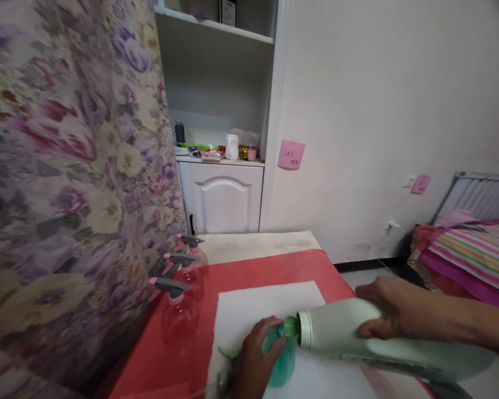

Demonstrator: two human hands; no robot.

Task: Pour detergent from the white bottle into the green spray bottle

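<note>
My right hand (385, 313) is wrapped around a large pale green jug (345, 330), which lies tipped on its side with its white-rimmed mouth against a small green spray bottle (280, 357). My left hand (253, 357) grips that green bottle at its neck, holding it upright on a white cloth (258, 310). A green spray head (228, 354) lies on the cloth just left of my left hand.
Three clear pink spray bottles (181, 291) with pink triggers stand in a row on the red table (191, 343) beside a floral curtain (66, 183). A white cabinet (220, 197) with clutter stands behind. A striped bed (478, 252) is at right.
</note>
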